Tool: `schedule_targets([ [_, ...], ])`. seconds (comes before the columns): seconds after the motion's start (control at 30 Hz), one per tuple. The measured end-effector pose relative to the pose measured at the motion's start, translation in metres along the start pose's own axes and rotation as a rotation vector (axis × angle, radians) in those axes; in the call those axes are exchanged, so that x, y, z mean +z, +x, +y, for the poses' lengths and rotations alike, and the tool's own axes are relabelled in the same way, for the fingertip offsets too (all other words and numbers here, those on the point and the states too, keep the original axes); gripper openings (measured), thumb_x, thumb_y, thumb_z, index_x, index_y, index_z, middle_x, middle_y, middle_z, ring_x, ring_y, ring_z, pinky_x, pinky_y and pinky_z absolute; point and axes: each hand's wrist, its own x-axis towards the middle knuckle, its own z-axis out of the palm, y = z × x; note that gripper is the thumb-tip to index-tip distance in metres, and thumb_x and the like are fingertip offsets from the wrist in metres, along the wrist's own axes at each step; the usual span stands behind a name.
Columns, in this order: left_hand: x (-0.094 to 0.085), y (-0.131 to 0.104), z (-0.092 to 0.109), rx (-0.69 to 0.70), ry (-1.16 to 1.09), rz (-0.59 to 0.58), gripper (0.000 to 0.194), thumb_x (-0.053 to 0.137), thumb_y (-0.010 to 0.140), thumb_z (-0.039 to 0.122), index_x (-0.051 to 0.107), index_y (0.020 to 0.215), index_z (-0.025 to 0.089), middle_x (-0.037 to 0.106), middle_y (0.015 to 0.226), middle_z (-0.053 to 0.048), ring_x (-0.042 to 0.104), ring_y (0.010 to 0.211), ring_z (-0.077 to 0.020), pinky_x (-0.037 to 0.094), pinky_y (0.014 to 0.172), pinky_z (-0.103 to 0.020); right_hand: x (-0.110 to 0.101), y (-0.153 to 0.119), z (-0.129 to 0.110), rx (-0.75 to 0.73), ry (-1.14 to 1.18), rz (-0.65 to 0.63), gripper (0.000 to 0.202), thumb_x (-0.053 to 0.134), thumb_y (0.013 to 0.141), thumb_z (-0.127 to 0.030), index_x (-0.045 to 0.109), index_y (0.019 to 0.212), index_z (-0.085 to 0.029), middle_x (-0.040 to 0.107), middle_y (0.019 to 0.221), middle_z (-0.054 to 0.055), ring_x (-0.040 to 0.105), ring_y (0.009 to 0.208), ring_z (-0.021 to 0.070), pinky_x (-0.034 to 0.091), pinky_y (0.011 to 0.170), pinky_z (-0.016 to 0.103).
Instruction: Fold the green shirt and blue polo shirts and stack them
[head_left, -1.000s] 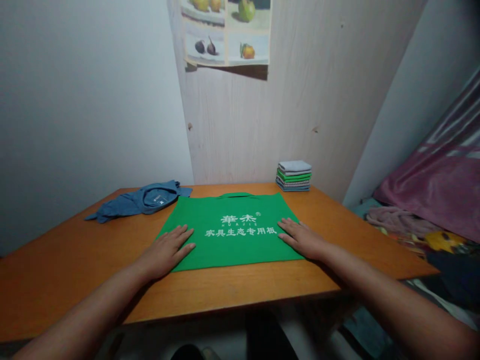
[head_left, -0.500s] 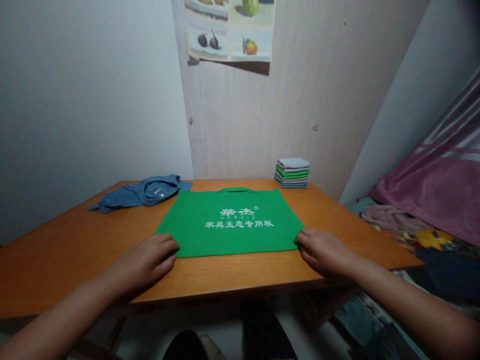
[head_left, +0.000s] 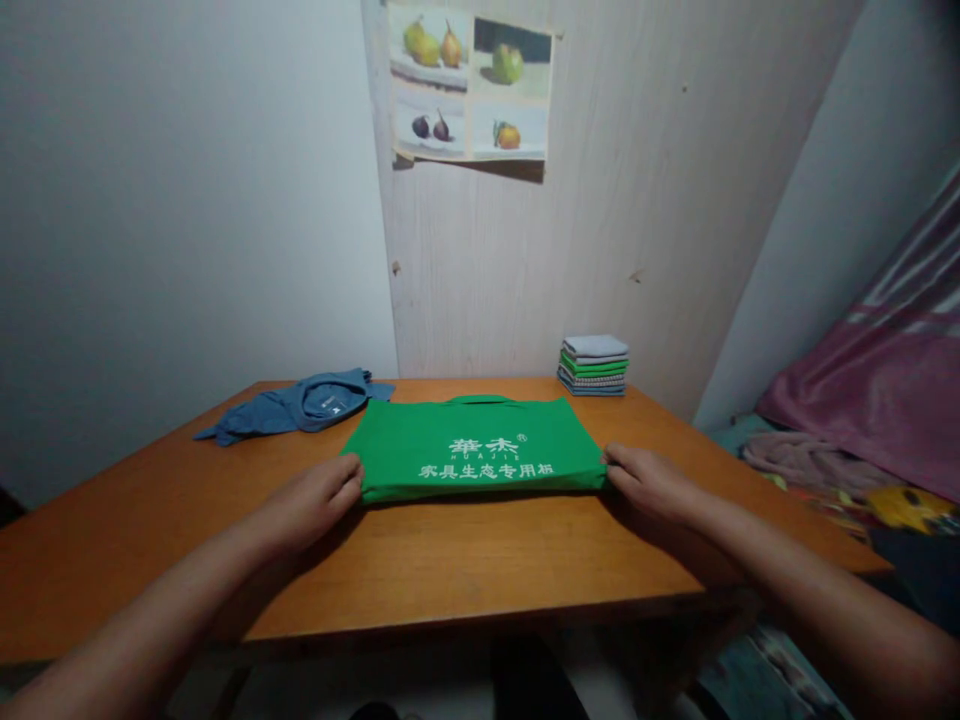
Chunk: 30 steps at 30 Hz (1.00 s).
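Observation:
A green folded garment (head_left: 480, 430) with white printed lettering lies on the wooden table, a collar-like loop at its far edge. Its near part is lifted and bent by both hands. My left hand (head_left: 330, 495) has its fingers closed around the near left corner. At the opposite near corner, my right hand (head_left: 637, 478) grips the fabric in the same way. The cloth stretches taut between them. Which kind of garment it is, I cannot tell.
At the back left lies a crumpled blue garment (head_left: 315, 402), touching or close to the green one. A stack of folded cloths (head_left: 594, 365) stands at the back right. A fruit poster (head_left: 471, 85) hangs on the wall behind the table (head_left: 450, 560).
Both hands have closed on the near corners and raised that edge, so the green garment looks shorter front to back. The view has tilted up slightly.

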Motion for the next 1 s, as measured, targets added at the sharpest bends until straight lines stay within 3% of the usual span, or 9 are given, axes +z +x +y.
schedule_targets([
  [0.1,0.001,0.030,-0.007,0.009,0.113,-0.062,0.031,0.036,0.093,0.044,0.056,0.083,0.023,0.063,0.080,-0.004,0.060,0.073,-0.0222,0.040,0.066,-0.032,0.009,0.029,0.016,0.043,0.057,0.003,0.019,0.045,0.088,-0.030,0.061,0.090,-0.021,0.068,0.084,0.003,0.059,0.076,0.0183,0.039,0.066,0.026],
  [0.2,0.009,0.045,-0.013,-0.003,0.206,-0.080,0.029,0.041,0.092,0.044,0.058,0.083,0.023,0.066,0.081,-0.006,0.062,0.074,-0.0239,0.037,0.063,-0.032,0.027,0.045,0.033,0.083,0.108,-0.018,0.022,0.048,0.088,-0.037,0.061,0.085,-0.020,0.068,0.079,0.002,0.060,0.073,0.0177,0.040,0.064,0.026],
  [0.43,0.018,0.034,-0.043,-0.104,0.127,0.010,0.052,0.036,0.093,0.065,0.060,0.076,0.022,0.065,0.072,-0.005,0.060,0.069,-0.0220,0.032,0.059,-0.029,0.050,0.044,0.061,0.128,0.213,0.057,0.034,0.051,0.087,-0.054,0.060,0.079,-0.022,0.066,0.074,0.002,0.060,0.071,0.0199,0.041,0.062,0.028],
  [0.53,0.015,0.034,-0.053,-0.161,0.020,0.018,0.057,0.036,0.091,0.069,0.060,0.072,0.022,0.063,0.068,-0.004,0.058,0.068,-0.0220,0.031,0.059,-0.029,0.051,0.042,0.062,0.141,0.196,0.063,0.035,0.050,0.087,-0.056,0.059,0.077,-0.023,0.066,0.072,0.002,0.061,0.071,0.0208,0.041,0.063,0.029],
  [0.67,0.008,0.036,-0.051,-0.259,-0.267,0.094,0.067,0.032,0.088,0.077,0.056,0.063,0.020,0.054,0.060,-0.002,0.050,0.062,-0.0192,0.030,0.057,-0.028,0.054,0.041,0.063,0.168,0.159,0.066,0.037,0.050,0.088,-0.058,0.058,0.076,-0.024,0.067,0.072,0.002,0.063,0.071,0.0222,0.040,0.062,0.030],
  [0.73,0.002,0.032,-0.049,-0.348,-0.395,0.052,0.072,0.030,0.085,0.081,0.059,0.064,0.019,0.053,0.060,-0.002,0.047,0.060,-0.0177,0.030,0.055,-0.028,0.056,0.040,0.066,0.176,0.142,0.059,0.038,0.049,0.088,-0.060,0.058,0.077,-0.024,0.068,0.072,0.003,0.064,0.071,0.0232,0.040,0.062,0.031],
  [0.8,-0.004,0.025,-0.049,-0.371,-0.502,-0.054,0.069,0.041,0.081,0.083,0.061,0.065,0.019,0.053,0.061,-0.001,0.045,0.058,-0.0158,0.028,0.054,-0.027,0.058,0.040,0.069,0.184,0.131,0.057,0.038,0.050,0.088,-0.061,0.059,0.077,-0.025,0.068,0.072,0.004,0.064,0.071,0.0243,0.039,0.061,0.032],
  [0.9,-0.007,0.009,-0.051,-0.291,-0.631,-0.191,0.055,0.067,0.071,0.073,0.056,0.066,0.019,0.049,0.060,0.002,0.040,0.055,-0.0123,0.026,0.051,-0.025,0.060,0.040,0.071,0.189,0.136,0.051,0.040,0.050,0.087,-0.063,0.059,0.078,-0.025,0.068,0.071,0.005,0.064,0.070,0.0255,0.040,0.061,0.033],
  [1.0,-0.002,-0.001,-0.051,-0.279,-0.734,-0.103,0.048,0.070,0.070,0.066,0.054,0.073,0.020,0.049,0.063,0.004,0.042,0.055,-0.0117,0.029,0.052,-0.023,0.060,0.041,0.071,0.199,0.141,0.050,0.042,0.047,0.088,-0.064,0.058,0.076,-0.025,0.067,0.071,0.005,0.064,0.071,0.0258,0.040,0.061,0.033],
])
